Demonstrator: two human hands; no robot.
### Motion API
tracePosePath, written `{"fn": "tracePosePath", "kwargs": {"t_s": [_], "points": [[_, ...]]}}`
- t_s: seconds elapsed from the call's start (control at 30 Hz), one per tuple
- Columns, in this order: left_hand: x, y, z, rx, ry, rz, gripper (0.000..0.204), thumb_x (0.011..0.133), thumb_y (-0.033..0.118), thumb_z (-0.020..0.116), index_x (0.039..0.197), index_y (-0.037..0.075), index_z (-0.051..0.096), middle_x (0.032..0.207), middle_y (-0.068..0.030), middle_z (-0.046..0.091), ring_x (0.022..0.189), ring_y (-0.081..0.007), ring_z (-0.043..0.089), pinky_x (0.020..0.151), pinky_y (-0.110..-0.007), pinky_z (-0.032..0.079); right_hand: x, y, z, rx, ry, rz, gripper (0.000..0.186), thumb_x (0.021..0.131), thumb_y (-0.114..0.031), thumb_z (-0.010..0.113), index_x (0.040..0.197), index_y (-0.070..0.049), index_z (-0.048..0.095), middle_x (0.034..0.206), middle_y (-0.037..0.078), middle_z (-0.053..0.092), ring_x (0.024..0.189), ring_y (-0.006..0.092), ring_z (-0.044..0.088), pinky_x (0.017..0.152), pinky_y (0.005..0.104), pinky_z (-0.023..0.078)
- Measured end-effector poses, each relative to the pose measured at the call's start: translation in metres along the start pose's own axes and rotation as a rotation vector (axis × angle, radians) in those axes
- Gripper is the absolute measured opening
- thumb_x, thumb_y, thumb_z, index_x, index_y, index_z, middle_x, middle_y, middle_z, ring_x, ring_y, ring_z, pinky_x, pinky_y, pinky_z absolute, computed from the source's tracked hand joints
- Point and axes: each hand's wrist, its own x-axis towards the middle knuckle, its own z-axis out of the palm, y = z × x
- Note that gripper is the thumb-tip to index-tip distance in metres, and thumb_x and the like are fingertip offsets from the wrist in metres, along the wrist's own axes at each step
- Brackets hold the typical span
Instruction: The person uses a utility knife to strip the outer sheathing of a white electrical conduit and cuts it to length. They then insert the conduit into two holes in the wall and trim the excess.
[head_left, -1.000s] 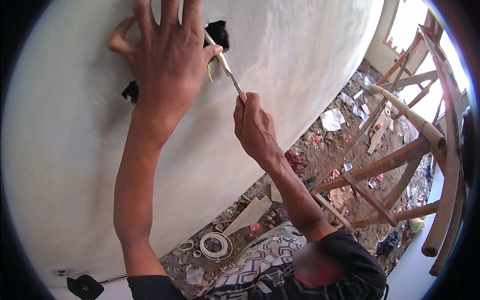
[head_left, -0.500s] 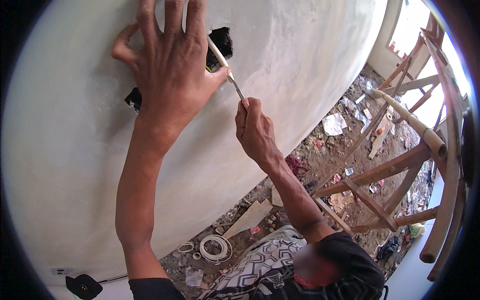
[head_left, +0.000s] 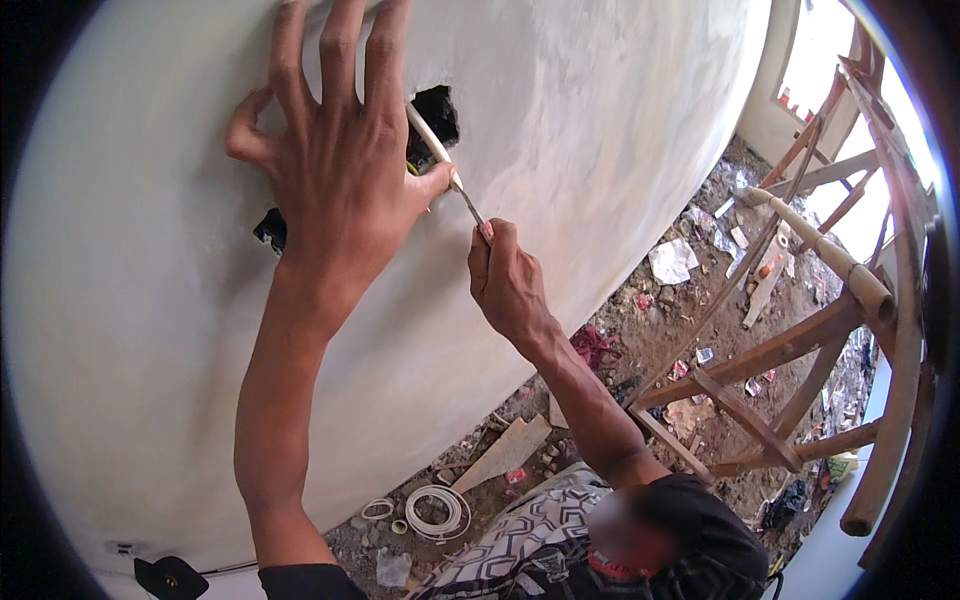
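Against the pale plastered wall, my left hand [head_left: 340, 185] has its fingers stretched upward. Its thumb presses on a white cable [head_left: 430, 132], which slants across the edge of a dark square hole [head_left: 437, 112]. Behind my palm the rest of the cable is hidden. A bit of yellow-green wire [head_left: 412, 168] shows beside my thumb. Lower and to the right, my right hand [head_left: 512, 282] is closed round a thin metal-bladed tool [head_left: 470, 207] with a reddish handle. The blade's tip meets the cable's lower end at my left thumb.
A second dark hole [head_left: 270, 230] lies left of my left wrist. Wooden scaffolding [head_left: 760, 350] stands on the right over dirt strewn with litter. Below are a coil of white cable [head_left: 437, 512], a board [head_left: 505, 452] and a black cap [head_left: 170, 577].
The hole, the cable and my right hand with the tool sit slightly lower in the picture. My left thumb has come down with them, and the blade stays at the cable's end.
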Motion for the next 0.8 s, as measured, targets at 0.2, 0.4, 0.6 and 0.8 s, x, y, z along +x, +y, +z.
{"fn": "tracePosePath", "kwargs": {"t_s": [0.2, 0.4, 0.6, 0.8], "points": [[-0.001, -0.002, 0.003, -0.051, -0.044, -0.014, 0.125, 0.049, 0.036, 0.099, 0.153, 0.025, 0.032, 0.159, 0.0006, 0.029, 0.150, -0.0306, 0.020, 0.099, -0.058, 0.029, 0.001, 0.005, 0.003, 0.053, 0.015, -0.029, 0.016, 0.103, -0.011, 0.055, 0.100, -0.001, 0.042, 0.065, 0.017, 0.055, 0.054, 0.0370, 0.059, 0.048, 0.0455, 0.046], [-0.002, -0.030, 0.034, 0.268, 0.104, 0.093, 0.129, 0.047, 0.038, 0.099, 0.155, 0.026, 0.031, 0.160, 0.0011, 0.029, 0.150, -0.0304, 0.020, 0.101, -0.057, 0.029, 0.000, 0.007, 0.004, 0.090, -0.023, -0.015, 0.016, 0.102, -0.009, 0.055, 0.103, -0.002, 0.041, 0.069, 0.017, 0.056, 0.054, 0.0356, 0.059, 0.050, 0.0444, 0.048], [-0.003, -0.037, 0.050, 0.307, 0.189, 0.131, 0.130, 0.046, 0.038, 0.100, 0.155, 0.027, 0.030, 0.160, 0.0008, 0.028, 0.150, -0.0306, 0.020, 0.101, -0.057, 0.028, -0.001, 0.014, 0.009, 0.081, -0.007, -0.046, 0.018, 0.101, -0.007, 0.055, 0.109, -0.002, 0.041, 0.069, 0.016, 0.056, 0.056, 0.0360, 0.060, 0.051, 0.0447, 0.048], [-0.001, -0.042, 0.058, 0.265, 0.270, 0.164, 0.129, 0.046, 0.037, 0.099, 0.155, 0.027, 0.030, 0.160, 0.0011, 0.029, 0.150, -0.0305, 0.020, 0.102, -0.057, 0.029, -0.001, 0.014, 0.010, 0.070, 0.008, -0.063, 0.019, 0.101, -0.007, 0.055, 0.112, -0.002, 0.040, 0.070, 0.018, 0.056, 0.056, 0.0395, 0.059, 0.052, 0.0462, 0.048]]}}
